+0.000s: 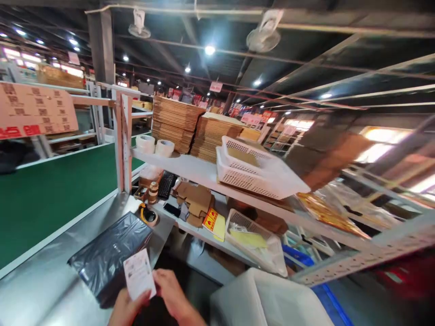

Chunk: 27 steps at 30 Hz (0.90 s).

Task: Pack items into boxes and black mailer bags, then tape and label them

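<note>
Between my two hands is a white printed label (139, 274), held up in front of a package. My left hand (129, 308) pinches its lower edge, thumb on the printed face. At the label's right edge, the fingers of my right hand (171, 290) are closed on it too. Behind the label lies a box-shaped package wrapped in shiny black plastic (110, 253), flat on the metal worktop (44, 290). A tape dispenser (148, 214) with a yellow and black body sits just past the package's far corner.
A shelf (190, 167) carries tape rolls (165, 148), stacked flat cardboard (176, 122) and white baskets (251, 176). Below are a keyboard (166, 184), a phone (171, 209) and another basket (258, 244). A white bin (268, 301) stands right; a green conveyor belt (61, 194) runs left.
</note>
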Tool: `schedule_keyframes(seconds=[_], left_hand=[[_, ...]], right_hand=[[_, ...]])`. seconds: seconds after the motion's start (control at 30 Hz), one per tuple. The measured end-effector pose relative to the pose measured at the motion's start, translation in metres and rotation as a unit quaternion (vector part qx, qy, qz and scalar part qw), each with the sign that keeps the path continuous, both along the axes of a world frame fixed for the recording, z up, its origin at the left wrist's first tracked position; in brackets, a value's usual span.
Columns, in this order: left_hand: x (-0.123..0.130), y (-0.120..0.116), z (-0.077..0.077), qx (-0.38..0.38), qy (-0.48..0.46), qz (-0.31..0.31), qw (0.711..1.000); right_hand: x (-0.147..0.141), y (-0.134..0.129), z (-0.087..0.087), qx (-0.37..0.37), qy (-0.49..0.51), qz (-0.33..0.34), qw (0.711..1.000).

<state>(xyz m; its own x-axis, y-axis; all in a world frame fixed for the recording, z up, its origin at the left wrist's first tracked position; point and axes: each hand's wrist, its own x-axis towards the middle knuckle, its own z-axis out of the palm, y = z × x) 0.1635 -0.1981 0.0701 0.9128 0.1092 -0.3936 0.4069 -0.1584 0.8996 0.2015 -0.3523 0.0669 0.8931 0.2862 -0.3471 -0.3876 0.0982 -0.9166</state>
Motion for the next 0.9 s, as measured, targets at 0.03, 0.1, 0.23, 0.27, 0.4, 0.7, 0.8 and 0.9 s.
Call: schedule_keyframes(seconds=[0.03,0.1,0.23,0.27,0.4,0.7,0.8,0.9], left_hand=[[0.001,-0.007,0.000,-0.023,-0.006,-0.010,1.000],[0.011,-0.022,0.001,-0.068,-0.021,-0.015,0.997],[0.034,-0.066,0.005,-0.108,-0.027,0.023,0.993],[0.038,-0.079,0.005,-0.111,-0.031,0.029,0.993],[0.050,-0.128,0.002,-0.124,-0.044,0.059,0.990],[0.071,-0.200,-0.003,-0.167,-0.029,0.111,0.979],[0.075,-0.218,-0.007,-0.177,-0.027,0.130,0.975],[0.079,-0.231,-0.005,-0.177,-0.021,0.141,0.974]], right_hand=[[-0.001,-0.012,0.012,0.029,0.011,0.012,0.999],[0.002,-0.039,0.031,0.080,0.023,0.022,0.996],[0.014,-0.093,0.044,0.116,0.035,0.017,0.993],[0.017,-0.106,0.042,0.120,0.039,0.016,0.992],[0.033,-0.151,0.032,0.134,0.063,0.000,0.989],[0.070,-0.220,0.014,0.123,0.082,0.022,0.989],[0.078,-0.234,0.011,0.105,0.090,0.019,0.990],[0.083,-0.244,0.010,0.108,0.101,0.011,0.989]])
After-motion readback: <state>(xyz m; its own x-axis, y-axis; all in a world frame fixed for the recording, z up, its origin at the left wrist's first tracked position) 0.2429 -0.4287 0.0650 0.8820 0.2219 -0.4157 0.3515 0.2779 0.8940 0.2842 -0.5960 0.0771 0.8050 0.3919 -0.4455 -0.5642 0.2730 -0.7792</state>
